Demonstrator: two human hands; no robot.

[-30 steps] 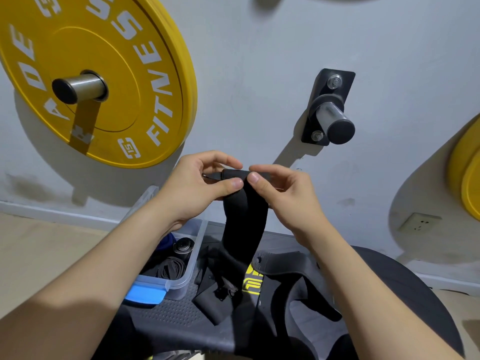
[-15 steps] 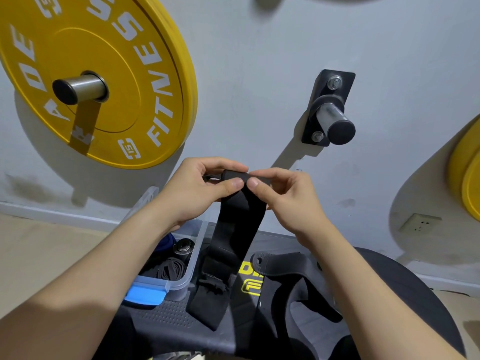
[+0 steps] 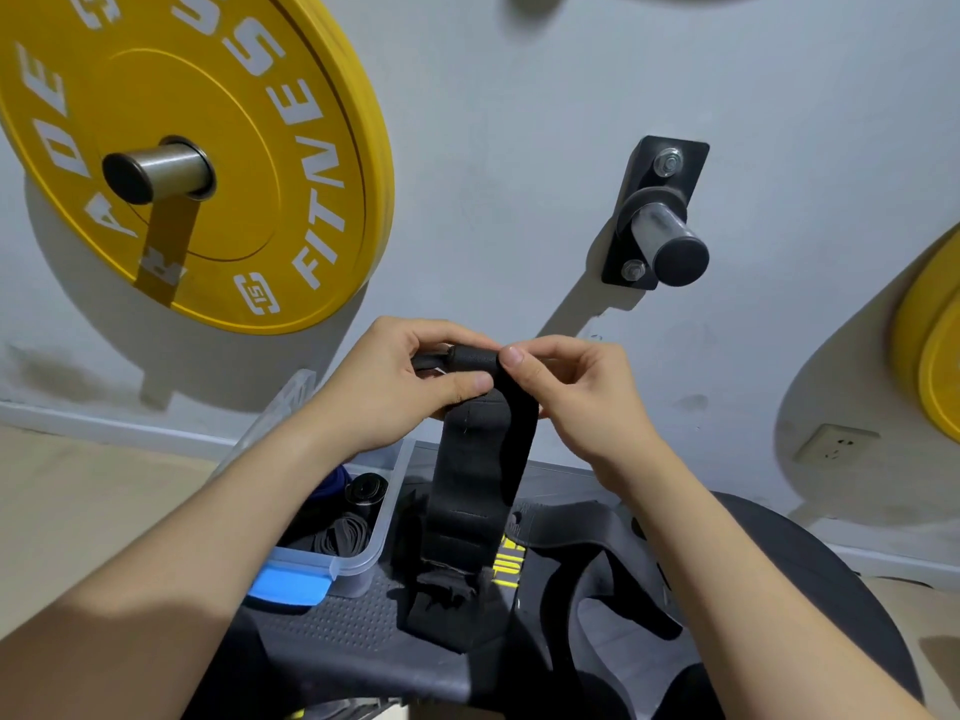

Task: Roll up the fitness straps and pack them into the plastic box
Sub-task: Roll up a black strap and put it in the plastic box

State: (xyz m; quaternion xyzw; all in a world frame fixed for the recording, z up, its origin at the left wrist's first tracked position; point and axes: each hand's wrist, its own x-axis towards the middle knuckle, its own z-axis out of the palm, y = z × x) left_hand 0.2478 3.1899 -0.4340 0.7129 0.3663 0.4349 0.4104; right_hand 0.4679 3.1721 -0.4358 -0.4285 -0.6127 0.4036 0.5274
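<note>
Strap (image 3: 483,459): black, wide, held up in the air above the table (image 3: 337,631). Top end wound into a small tight roll (image 3: 472,358); rest hanging straight down, frayed tail touching the table just right of the plastic box (image 3: 387,491).

Left hand (image 3: 395,387): pinching the left end of the roll, thumb underneath, fingers curled over the top. Right hand (image 3: 576,397): pinching the right end, thumb tip on the front, fingers curled behind.

Step judged: rolling, early stage, most of the length unwound.

For a good roll: turn both ends evenly, for flush edges and no cone. Use the hanging weight as light tension. Take up length in short turns. Watch the stitched patches and rough tail, likely to bulge or snag. Pinch the finished roll firmly before carrying it left to the box; otherwise likely to spring loose.

Box: clear, open, near left, with one rolled strap (image 3: 366,491) and loose dark bands inside. Grey strap (image 3: 571,522) lying on the table to the right. Yellow weight plate (image 3: 208,148) on the far wall, left.
</note>
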